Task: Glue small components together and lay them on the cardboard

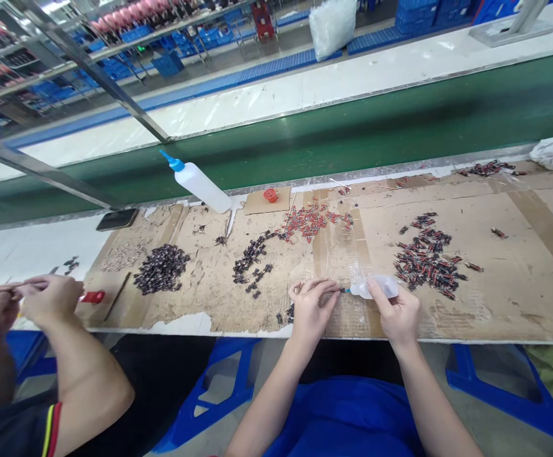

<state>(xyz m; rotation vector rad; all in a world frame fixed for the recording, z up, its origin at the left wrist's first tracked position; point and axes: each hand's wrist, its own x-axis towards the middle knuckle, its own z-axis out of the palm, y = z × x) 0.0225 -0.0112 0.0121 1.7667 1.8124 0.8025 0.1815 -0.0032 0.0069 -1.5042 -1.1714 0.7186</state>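
At the lower centre of the frame, over the cardboard-covered bench (505,304), the left hand (310,308) has its grip pinched on a tiny dark part (336,290). The right hand (400,314) has its grip closed round a small clear plastic squeeze bottle with a blue nozzle (376,287), nozzle at the part. Dosing likely goes best with wrists braced on the bench edge, a light squeeze, and the nozzle just meeting the part. No writing or brand is legible.

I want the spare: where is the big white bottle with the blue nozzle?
Head view, left of centre: the big white bottle sits tilted at the far edge of the cardboard, by the green belt, just left of an orange reel.
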